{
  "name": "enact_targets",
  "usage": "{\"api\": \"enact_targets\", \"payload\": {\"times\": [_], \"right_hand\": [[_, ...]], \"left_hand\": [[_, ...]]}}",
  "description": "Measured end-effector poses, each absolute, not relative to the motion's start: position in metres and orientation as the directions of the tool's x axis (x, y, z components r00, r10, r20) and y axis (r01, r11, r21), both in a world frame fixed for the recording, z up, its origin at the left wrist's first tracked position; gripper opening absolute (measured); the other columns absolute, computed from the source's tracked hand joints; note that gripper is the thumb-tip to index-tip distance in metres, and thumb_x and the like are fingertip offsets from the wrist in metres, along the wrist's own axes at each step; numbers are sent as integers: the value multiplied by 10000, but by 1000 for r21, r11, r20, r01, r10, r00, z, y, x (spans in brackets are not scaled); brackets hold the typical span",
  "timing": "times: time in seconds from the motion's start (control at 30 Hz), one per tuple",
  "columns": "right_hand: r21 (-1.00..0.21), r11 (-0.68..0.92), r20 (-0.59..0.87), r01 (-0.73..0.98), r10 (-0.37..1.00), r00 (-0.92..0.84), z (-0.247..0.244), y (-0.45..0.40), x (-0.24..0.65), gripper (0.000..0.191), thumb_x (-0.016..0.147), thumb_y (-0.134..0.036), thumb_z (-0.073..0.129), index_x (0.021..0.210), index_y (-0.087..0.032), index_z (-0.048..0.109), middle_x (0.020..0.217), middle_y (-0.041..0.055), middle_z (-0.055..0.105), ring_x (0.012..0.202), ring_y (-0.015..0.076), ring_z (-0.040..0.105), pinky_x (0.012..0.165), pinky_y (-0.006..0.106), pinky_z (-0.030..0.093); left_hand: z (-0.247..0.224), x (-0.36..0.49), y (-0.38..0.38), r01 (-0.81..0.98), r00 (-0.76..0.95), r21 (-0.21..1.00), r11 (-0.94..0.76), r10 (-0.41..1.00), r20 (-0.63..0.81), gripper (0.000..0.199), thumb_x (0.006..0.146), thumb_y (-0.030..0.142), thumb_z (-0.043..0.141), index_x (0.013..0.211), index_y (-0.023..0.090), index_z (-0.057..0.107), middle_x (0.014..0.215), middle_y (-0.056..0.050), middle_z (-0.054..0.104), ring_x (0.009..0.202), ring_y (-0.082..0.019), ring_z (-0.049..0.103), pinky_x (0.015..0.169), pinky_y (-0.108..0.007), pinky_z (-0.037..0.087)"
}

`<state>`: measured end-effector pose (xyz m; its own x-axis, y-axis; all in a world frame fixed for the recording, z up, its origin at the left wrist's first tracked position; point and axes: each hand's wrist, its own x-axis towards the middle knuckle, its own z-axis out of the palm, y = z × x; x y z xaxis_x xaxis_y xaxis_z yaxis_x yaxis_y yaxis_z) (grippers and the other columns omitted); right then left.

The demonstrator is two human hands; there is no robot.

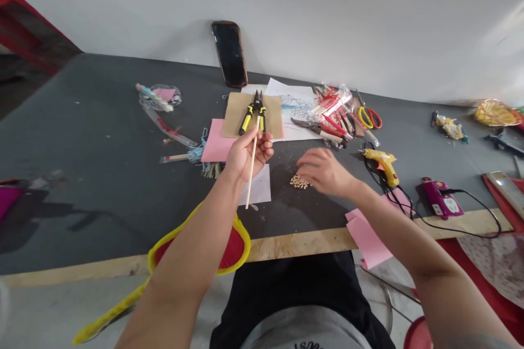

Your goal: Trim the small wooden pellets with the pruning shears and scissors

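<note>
The left hand [248, 154] gripped a thin wooden stick [252, 174] between its fingers, slanting down over a white paper square [260, 185]. Half open, with nothing visible in its hold, the right hand [325, 172] hung just beside a small heap of pale grains [299, 181] mid-tabletop [102, 120].

A craft workshop: a grey-topped workbench [102, 120] holding a hot glue gun [380, 166], tin snips [254, 112] and scissors [369, 118]
</note>
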<state>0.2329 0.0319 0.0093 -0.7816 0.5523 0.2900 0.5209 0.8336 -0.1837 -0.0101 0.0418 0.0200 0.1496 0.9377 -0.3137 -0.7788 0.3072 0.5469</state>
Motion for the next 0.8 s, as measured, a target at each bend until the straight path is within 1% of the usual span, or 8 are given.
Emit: {"api": "enact_targets", "payload": {"times": [0.07,0.13,0.2,0.3,0.4,0.57,0.7,0.8], "right_hand": [[-220,765,388,605,638,-666,20,54,253,244,1015,-271,481,1010,-239,723,1102,74,733,1094,253,612,1002,464,450],[-217,655,444,724,726,-525,24,77,274,276,1004,-251,447,1049,-213,717,1077,103,718,1063,274,624,1012,503,453],[-148,546,410,824,792,-452,20,97,290,270,977,-263,469,1072,-185,710,1090,132,695,1069,303,612,1025,536,447],[-28,454,280,890,859,-429,4,114,301,260,970,-314,491,1080,-198,696,1089,128,672,1089,315,582,1002,529,459],[41,425,178,904,887,-425,-12,118,299,251,978,-332,505,1067,-199,698,1085,137,659,1122,321,551,1012,507,446],[91,398,180,913,895,-409,-15,118,286,269,957,-373,558,1094,-198,708,1248,155,611,1196,362,498,1016,525,440],[70,423,197,903,882,-428,-10,120,275,287,960,-364,534,1103,-182,705,1328,161,578,1228,378,488,1022,555,450],[17,440,224,898,873,-432,-6,121,273,286,982,-318,466,1072,-171,694,1329,160,576,1203,345,535,1006,520,480]], "left_hand": [[19,-9,42,-774,151,552,309,938,-313,344,986,276,586,670,143,563,685,-25,669,559,-82,596,521,-190,507],[19,-9,42,-771,154,552,316,935,-320,343,981,271,593,666,138,561,683,-28,663,553,-82,597,514,-186,513],[19,-9,43,-777,146,546,314,933,-329,359,999,260,561,663,133,565,682,-32,661,546,-79,597,499,-178,515],[20,-10,44,-793,144,520,318,927,-346,404,1043,254,479,675,123,584,684,-43,666,542,-75,608,473,-157,514],[21,-11,45,-819,159,473,323,921,-355,424,1073,263,423,728,119,622,676,-37,660,529,-62,609,457,-127,506],[18,-13,47,-850,195,414,325,925,-326,375,1081,217,409,827,105,660,698,-26,651,496,-18,573,416,-55,438],[16,-14,46,-835,236,415,363,915,-326,424,1094,175,319,875,85,670,721,-44,654,474,-11,553,370,-47,385],[16,-14,46,-827,253,420,375,913,-319,458,1096,161,281,868,76,669,723,-55,653,458,-7,533,352,-44,354]]}}
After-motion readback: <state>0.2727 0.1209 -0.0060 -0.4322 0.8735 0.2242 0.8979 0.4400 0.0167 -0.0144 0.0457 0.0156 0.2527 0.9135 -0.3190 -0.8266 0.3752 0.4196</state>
